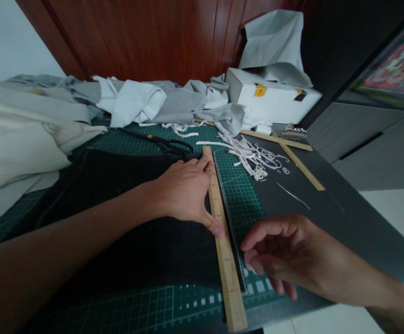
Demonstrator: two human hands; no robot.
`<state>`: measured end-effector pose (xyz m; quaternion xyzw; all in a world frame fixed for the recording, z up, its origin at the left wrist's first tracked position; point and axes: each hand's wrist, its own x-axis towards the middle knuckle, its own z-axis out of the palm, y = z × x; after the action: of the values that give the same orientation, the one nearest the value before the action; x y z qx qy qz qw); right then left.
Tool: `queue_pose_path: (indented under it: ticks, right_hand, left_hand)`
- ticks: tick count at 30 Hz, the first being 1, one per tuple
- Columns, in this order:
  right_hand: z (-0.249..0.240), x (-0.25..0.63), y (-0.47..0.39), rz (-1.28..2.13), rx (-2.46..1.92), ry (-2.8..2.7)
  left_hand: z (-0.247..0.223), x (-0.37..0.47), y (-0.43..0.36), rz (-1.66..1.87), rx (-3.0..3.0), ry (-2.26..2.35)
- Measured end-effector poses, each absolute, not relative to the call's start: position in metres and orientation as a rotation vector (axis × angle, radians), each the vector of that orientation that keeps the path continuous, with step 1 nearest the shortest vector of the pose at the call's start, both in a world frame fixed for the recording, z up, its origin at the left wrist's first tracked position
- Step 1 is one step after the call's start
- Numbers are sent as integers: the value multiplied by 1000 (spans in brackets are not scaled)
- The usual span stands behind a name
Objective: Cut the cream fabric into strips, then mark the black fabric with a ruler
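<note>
My left hand (188, 188) lies spread on a wooden ruler (225, 250), its fingertips near the far end and the thumb lower down. Beneath the ruler is black fabric (174, 250), its stitched edge (230, 222) showing as a narrow strip to the right. Beside that edge, above the cutting mat (243, 199), my right hand (285, 255) is loosely curled. Its fingers are somewhat apart, and nothing shows between them. Black scissors (170, 146) rest beyond the black fabric, just past my left fingertips.
White strips and cords (253, 157) lie tangled at the mat's right edge. A thin silvery stick (294, 195) and more wooden rulers (301, 167) are on the grey table (348, 232). Pale cloth (21, 144) is heaped left; a white box (274, 97) stands at the back.
</note>
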<state>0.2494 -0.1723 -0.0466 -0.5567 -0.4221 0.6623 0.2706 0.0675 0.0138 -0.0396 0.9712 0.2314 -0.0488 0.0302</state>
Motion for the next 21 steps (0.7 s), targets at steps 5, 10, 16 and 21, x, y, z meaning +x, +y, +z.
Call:
queue_pose_path:
  ticks: [5, 10, 16, 21]
  right_hand:
    - [-55, 251, -182, 1832, -1489, -1105]
    - [-53, 247, -185, 1881, -1475, -1101]
    - [-50, 241, -182, 1880, -1528, -1219]
    - [-46, 240, -181, 1870, -1520, -1329]
  left_hand:
    - [-39, 68, 13, -157, 2998, 713]
    - [-38, 68, 14, -172, 2996, 722]
    - [-38, 68, 13, -154, 2991, 712]
    - [-38, 68, 13, -154, 2983, 712]
